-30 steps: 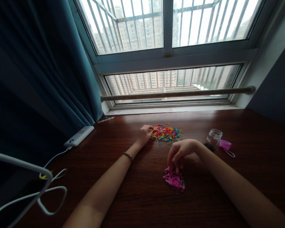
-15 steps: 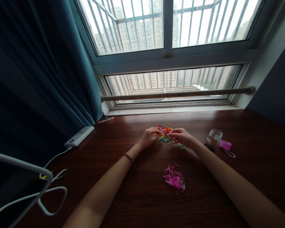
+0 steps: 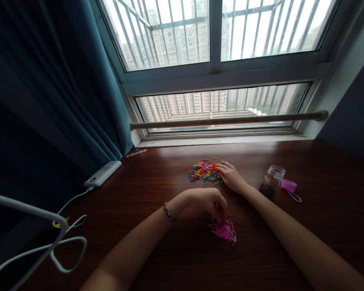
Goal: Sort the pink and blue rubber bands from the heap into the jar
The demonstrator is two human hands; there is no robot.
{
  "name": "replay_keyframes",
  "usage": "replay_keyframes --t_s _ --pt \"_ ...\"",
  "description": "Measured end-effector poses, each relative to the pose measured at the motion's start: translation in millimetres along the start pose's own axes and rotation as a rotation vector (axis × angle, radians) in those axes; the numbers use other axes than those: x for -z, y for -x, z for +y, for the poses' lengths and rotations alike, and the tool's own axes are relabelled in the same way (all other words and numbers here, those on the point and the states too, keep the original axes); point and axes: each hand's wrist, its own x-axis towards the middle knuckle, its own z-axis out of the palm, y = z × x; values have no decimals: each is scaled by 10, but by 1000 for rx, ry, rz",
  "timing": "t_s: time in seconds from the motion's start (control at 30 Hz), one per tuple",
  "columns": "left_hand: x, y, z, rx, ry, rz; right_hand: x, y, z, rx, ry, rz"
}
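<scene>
Curled downward, my left hand point(image 3: 210, 202) hangs over the back of a heap of pink rubber bands point(image 3: 224, 232), its fingertips pinched together at the heap. Whatever sits between those fingertips is hidden. My right hand point(image 3: 232, 178) lies open at the right side of a pile of small multicoloured rubber bands point(image 3: 204, 171), fingers stretched out over its edge. Red, yellow, blue and green bands show in that pile. A single pale loop lies close to my left fingers.
Right of my right forearm stand a clear jar point(image 3: 274, 176) with dark contents and a pink lid point(image 3: 288, 186) with a strap. A white power bank point(image 3: 103, 176) with a cable lies at the left by the blue curtain point(image 3: 109, 121). A window is behind the table.
My left hand has left the multicoloured pile and come nearer, down to the pink heap. My right hand's fingers have gone from a pinch to lying spread on the multicoloured pile.
</scene>
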Motion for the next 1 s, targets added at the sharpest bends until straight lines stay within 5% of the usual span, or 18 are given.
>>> replay_keyframes --t_s 0.1,0.3,0.37,0.67,1.0 --pt "85 23 -71 48 -50 115 -37 19 3 -50 89 -50" --pt "316 101 -533 196 -433 945 28 23 -22 -130 152 6" --pt "359 140 -690 214 -596 1066 42 24 -32 -160 171 30" --pt "332 185 -970 275 -848 931 10 4 -34 -161 134 19" --pt "393 202 -1064 308 -669 1106 -62 5 -5 -190 117 -10"
